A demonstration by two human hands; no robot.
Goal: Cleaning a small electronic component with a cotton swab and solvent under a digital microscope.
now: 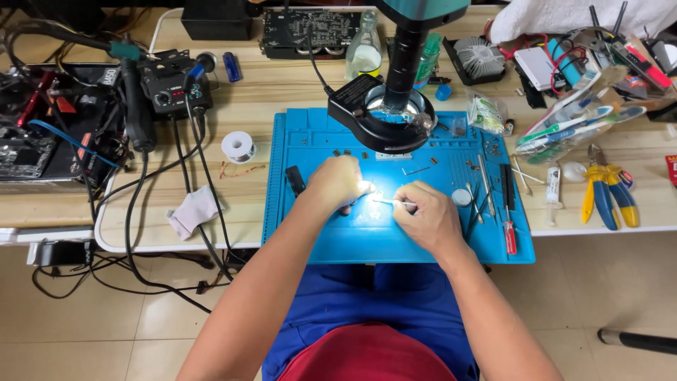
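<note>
My left hand point(338, 183) rests curled on the blue work mat point(310, 219), fingers closed around something small that the glare hides. My right hand point(427, 219) pinches thin metal tweezers point(391, 202), their tips pointing left into the bright lit spot between both hands. Above them hangs a microscope with a black ring light point(384, 116). Small dark chips point(348, 152) lie scattered on the mat's upper part.
Screwdrivers and probes, one red-handled point(509, 236), lie on the mat's right side. Yellow and blue pliers point(605, 194), a syringe point(553, 185), toothbrushes in a bag, a solder spool point(238, 146), a soldering station point(169, 88), cables, a glass bottle point(364, 53) and a grey cloth point(192, 210) surround it.
</note>
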